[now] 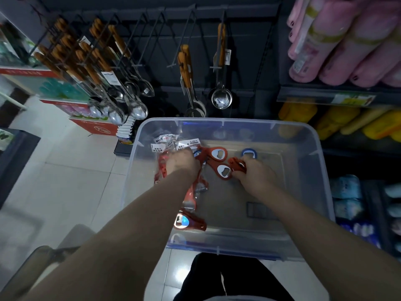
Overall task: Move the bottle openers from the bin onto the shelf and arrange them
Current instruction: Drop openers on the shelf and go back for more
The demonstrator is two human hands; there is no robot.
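In the head view, a clear plastic bin (321, 170) stands on the floor below hooks hung with ladles (221, 97), and both of the person's hands reach into it. The left hand (181, 164) rests knuckles-up on bagged openers (165, 170) at the bin's left side; its fingers are hidden, so its grip cannot be told. The right hand (253, 172) pinches a red bottle opener (238, 165) near the bin's middle, just beside two loose red openers (219, 161) and near a blue opener (249, 152).

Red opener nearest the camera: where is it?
Head view: the red opener lies in the clear bin by its near wall, just right of the left forearm, at the near end of the packaged openers.
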